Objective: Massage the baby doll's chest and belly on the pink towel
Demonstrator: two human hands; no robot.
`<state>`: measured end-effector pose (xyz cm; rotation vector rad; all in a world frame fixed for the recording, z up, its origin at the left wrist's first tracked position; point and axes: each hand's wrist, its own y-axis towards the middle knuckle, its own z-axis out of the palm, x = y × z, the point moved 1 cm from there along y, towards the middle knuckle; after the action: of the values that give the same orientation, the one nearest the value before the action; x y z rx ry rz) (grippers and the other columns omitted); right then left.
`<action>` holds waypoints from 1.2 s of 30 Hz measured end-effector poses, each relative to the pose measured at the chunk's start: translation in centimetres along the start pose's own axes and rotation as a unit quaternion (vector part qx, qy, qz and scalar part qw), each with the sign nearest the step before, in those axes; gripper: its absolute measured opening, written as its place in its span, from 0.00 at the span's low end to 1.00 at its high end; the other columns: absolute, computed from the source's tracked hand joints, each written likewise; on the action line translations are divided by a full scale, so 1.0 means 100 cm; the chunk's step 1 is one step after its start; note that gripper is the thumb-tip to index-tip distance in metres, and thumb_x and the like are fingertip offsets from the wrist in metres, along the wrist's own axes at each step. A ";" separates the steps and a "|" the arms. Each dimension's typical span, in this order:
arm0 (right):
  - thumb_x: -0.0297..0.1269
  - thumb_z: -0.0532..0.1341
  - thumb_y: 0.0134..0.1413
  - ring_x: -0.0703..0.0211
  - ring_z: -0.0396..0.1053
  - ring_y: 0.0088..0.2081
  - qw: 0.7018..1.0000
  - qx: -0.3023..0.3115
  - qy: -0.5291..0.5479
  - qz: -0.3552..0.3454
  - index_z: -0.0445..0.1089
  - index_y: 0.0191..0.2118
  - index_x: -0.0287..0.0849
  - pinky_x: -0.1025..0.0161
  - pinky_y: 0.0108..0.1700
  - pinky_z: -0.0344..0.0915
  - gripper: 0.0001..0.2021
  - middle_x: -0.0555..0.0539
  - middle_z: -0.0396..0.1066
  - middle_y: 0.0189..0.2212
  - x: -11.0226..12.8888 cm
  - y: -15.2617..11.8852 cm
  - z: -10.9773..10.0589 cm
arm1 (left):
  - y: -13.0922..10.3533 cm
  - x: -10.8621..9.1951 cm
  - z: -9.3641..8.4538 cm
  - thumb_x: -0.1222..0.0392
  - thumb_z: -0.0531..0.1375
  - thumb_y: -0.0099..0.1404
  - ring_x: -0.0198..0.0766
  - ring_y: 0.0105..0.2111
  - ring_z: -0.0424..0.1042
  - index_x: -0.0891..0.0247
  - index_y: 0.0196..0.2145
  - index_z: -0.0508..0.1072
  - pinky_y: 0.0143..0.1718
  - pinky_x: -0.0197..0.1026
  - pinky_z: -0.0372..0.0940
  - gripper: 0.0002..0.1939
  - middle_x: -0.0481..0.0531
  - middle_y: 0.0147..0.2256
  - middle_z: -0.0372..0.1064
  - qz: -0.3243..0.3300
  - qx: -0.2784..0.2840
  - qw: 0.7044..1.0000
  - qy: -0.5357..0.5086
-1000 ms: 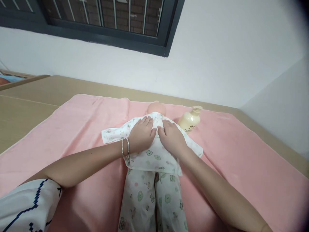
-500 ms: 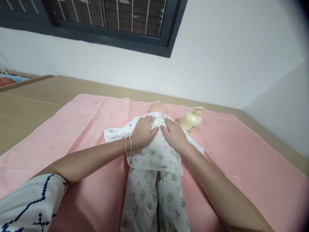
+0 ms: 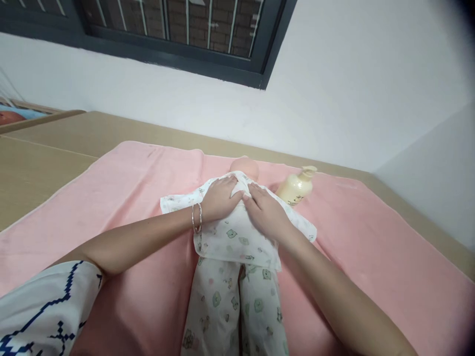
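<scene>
A baby doll (image 3: 244, 167) lies stretched out before me, only the smooth top of its head showing beyond the collar. It wears a white printed shirt (image 3: 237, 237) and matching printed trousers (image 3: 218, 301). My left hand (image 3: 221, 199) rests flat on the left side of the shirt's chest, fingers extended. On the other side my right hand (image 3: 265, 210) lies flat too, its fingers pointing up toward the collar. The thumbs meet or nearly meet over the middle of the chest, with the cloth rumpled between the hands. Two silvery bangles (image 3: 197, 217) circle my left wrist.
Right of the doll's shoulder stands a pale yellow pump bottle (image 3: 296, 187), close to the shirt's sleeve. A pink blanket (image 3: 129, 198) lies beneath everything on a wooden surface (image 3: 59, 143). Behind are a white wall (image 3: 334, 89) and a dark-framed window (image 3: 178, 54).
Both hands have slid slightly inward, bringing the thumbs together and bunching the shirt cloth between them. The camera view has shifted a little.
</scene>
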<state>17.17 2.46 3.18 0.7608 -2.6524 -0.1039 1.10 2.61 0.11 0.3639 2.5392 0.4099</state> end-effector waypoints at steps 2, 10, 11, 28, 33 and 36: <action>0.47 0.44 0.70 0.45 0.51 0.70 1.000 -0.003 0.021 0.015 0.60 0.65 0.33 0.46 0.70 0.48 0.28 0.34 0.55 0.68 -0.014 0.010 0.001 | -0.009 -0.009 0.004 0.55 0.46 0.73 0.51 0.65 0.60 0.71 0.61 0.66 0.68 0.55 0.52 0.25 0.64 0.63 0.63 0.014 -0.020 0.999 0.029; 0.44 0.45 0.69 0.40 0.54 0.68 1.000 -0.019 -0.014 -0.004 0.63 0.62 0.33 0.41 0.68 0.49 0.25 0.32 0.61 0.64 -0.004 0.002 0.000 | -0.007 -0.006 0.002 0.56 0.47 0.73 0.48 0.64 0.62 0.68 0.58 0.68 0.66 0.52 0.56 0.23 0.62 0.62 0.66 0.026 -0.034 0.999 -0.003; 0.43 0.45 0.69 0.41 0.52 0.69 1.000 -0.014 -0.019 -0.017 0.62 0.63 0.32 0.43 0.69 0.48 0.26 0.32 0.59 0.66 0.003 -0.003 0.000 | -0.003 -0.002 0.001 0.56 0.47 0.73 0.47 0.64 0.62 0.68 0.58 0.68 0.66 0.51 0.57 0.23 0.62 0.62 0.66 0.022 -0.026 0.999 -0.012; 0.37 0.45 0.68 0.44 0.56 0.67 0.997 -0.044 -0.057 -0.007 0.64 0.63 0.29 0.49 0.69 0.50 0.25 0.33 0.62 0.64 0.014 -0.009 0.006 | 0.005 -0.004 -0.007 0.61 0.47 0.70 0.46 0.58 0.69 0.63 0.55 0.71 0.62 0.49 0.62 0.21 0.57 0.58 0.70 0.029 0.001 0.999 -0.041; 0.38 0.46 0.69 0.47 0.57 0.67 0.999 -0.049 -0.013 0.012 0.67 0.60 0.34 0.51 0.67 0.54 0.23 0.36 0.64 0.63 -0.006 0.006 0.003 | -0.001 -0.006 0.003 0.56 0.46 0.73 0.50 0.64 0.61 0.69 0.60 0.67 0.67 0.54 0.54 0.24 0.61 0.63 0.64 -0.013 -0.026 1.000 -0.002; 0.41 0.47 0.68 0.44 0.58 0.66 0.999 -0.045 0.004 0.013 0.69 0.55 0.36 0.46 0.66 0.54 0.21 0.35 0.65 0.62 -0.021 0.017 0.005 | -0.011 -0.011 0.008 0.56 0.46 0.74 0.51 0.65 0.59 0.72 0.62 0.65 0.68 0.55 0.52 0.26 0.63 0.63 0.63 -0.019 -0.037 0.999 0.035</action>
<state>17.79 4.95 2.28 0.6955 -2.6298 -0.2106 2.27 1.37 -0.45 0.2779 2.5860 0.5089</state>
